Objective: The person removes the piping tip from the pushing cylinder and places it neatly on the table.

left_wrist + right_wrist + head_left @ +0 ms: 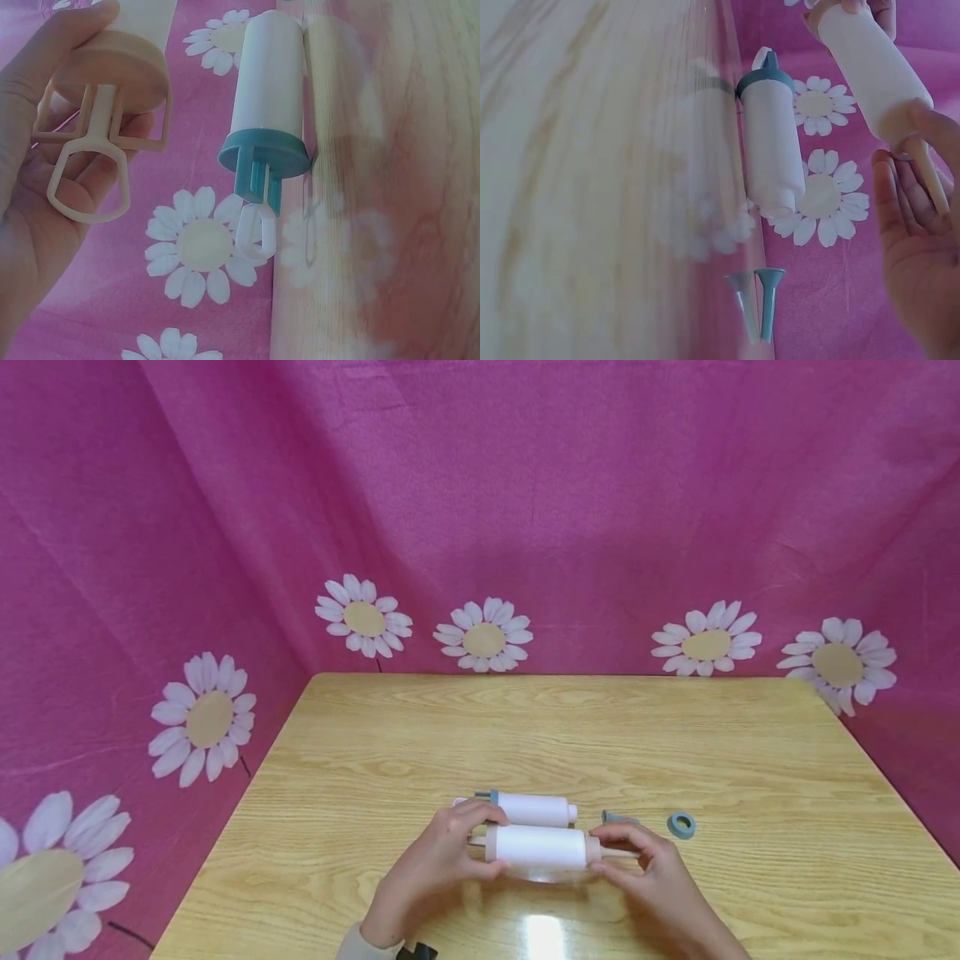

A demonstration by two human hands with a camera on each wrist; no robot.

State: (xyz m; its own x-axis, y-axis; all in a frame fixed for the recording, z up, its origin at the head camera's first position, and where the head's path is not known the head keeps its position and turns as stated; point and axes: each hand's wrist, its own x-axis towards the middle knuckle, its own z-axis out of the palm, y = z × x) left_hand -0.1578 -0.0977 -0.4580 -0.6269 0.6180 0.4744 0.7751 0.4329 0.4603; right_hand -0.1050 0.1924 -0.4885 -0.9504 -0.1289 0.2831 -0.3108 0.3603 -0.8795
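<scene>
Level between both hands is a pastry syringe (540,846) with a white barrel, a beige end cap (120,64) and a beige nozzle (930,180). My left hand (442,847) grips it around the cap, thumb below and fingers above; the ring-shaped plunger handle (56,193) sticks out past that hand. At the other end, my right hand (660,877) pinches the collar where the long thin nozzle comes out. Just behind lies a second white syringe (534,810) with a teal cap (262,150) and a white plunger ring, on its side on the table.
On the wooden table (420,727), a teal nozzle (618,817) lies behind my right hand, partly hidden by it in the head view. Farther right is a teal ring (682,826). Pink cloth (525,485) with white daisies hangs behind the table and along its left side.
</scene>
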